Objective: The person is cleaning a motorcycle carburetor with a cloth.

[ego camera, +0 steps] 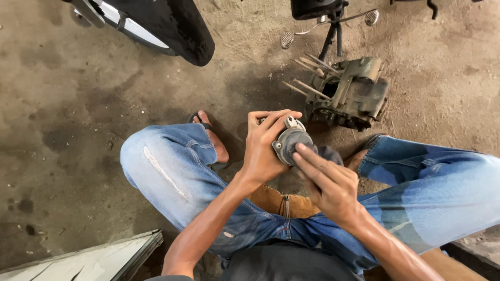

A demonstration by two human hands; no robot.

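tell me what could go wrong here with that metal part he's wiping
1. The round metal part is gripped by the left hand alone, above bare concrete floor; it might slip and drop.
2. The right hand rubs a dark rag on it; edges may nick fingers.
3. The engine block has studs pointing out near the foot.

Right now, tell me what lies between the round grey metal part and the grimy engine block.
Bare concrete floor only, in the head view.
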